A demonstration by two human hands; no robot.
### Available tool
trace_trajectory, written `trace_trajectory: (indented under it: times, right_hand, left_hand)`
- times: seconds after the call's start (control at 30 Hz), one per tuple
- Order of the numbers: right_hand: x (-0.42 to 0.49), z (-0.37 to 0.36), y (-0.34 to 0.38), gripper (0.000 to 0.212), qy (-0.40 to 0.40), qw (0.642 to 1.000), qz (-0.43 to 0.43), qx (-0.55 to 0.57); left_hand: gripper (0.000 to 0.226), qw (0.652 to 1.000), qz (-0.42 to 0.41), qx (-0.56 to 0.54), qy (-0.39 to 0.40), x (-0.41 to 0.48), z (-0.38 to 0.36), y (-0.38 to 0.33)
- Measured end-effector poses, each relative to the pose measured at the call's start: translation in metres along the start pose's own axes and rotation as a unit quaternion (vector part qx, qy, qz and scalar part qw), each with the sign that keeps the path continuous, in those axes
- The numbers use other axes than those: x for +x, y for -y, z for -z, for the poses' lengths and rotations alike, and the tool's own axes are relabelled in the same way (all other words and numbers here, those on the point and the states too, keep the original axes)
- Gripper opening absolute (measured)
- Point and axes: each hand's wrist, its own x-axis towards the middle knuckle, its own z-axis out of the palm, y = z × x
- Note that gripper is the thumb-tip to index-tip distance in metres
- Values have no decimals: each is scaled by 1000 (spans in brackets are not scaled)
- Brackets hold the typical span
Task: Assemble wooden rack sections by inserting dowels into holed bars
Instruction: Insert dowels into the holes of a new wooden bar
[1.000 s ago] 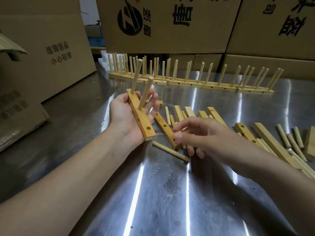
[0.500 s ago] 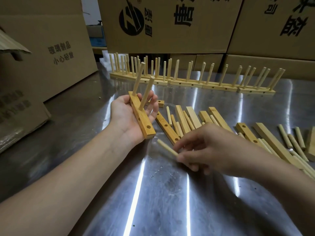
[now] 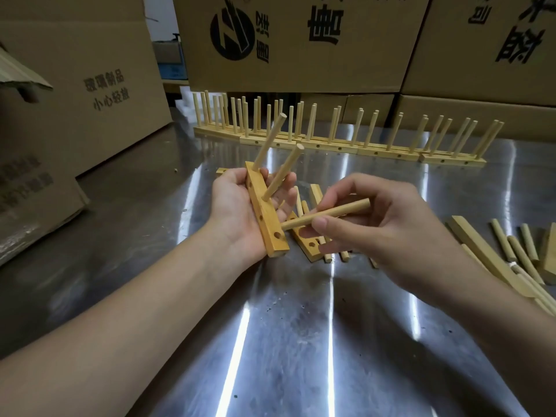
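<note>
A brushed steel desk (image 3: 301, 341) filled the foreground, its surface crossed by long bright streaks of reflected light. Large cardboard boxes closed it in. The left box (image 3: 90, 70) was printed with dark characters, and the rear box (image 3: 301, 40) bore a round black logo and bold characters. Lower boxes (image 3: 451, 111) sat beneath its neighbour. A narrow gap (image 3: 168, 64) between the boxes showed something blue.

Right hand (image 3: 376, 233) partly hides loose dowels (image 3: 328, 257) — rightmost bar (image 3: 550, 254) cut by edge.
</note>
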Motion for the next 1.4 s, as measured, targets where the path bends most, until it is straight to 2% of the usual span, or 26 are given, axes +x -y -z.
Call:
trace_trajectory:
  times: [0.17,0.33,0.47,0.9,1.07,1.13,1.23,1.4]
  right_hand:
    - [-1,-3,-4,18,15,992,39,-117]
    - [-3,-3,-3,12,33,969,67,-235]
    - [-3,-4,0,7,30,955,71,-286]
    - [-4,-3,6,19,74,924,67,-369]
    - [-5,-7,6,17,67,928,58,-363]
    - [-6,-11,4,30,40,942,36,-332]
    - [-7,-19,1,41,2,970,-46,-239]
    - [-7,-26,1,43,-18,981,-162,-104]
  left_hand:
    - [33,1000,7,7,0,-1,-1,3]
    - [34,1000,5,9,1,-3,-1,3]
    - [34,1000,-6,29,2,-5,-3,5]
    - [38,991,-52,109,55,-7,-4,17]
    - [38,988,-74,121,53,-8,-3,20]
    - [40,986,-95,127,54,-9,-3,21]
    - [45,978,-142,140,53,-9,-5,20]
    - [47,960,-199,191,40,-11,-5,22]
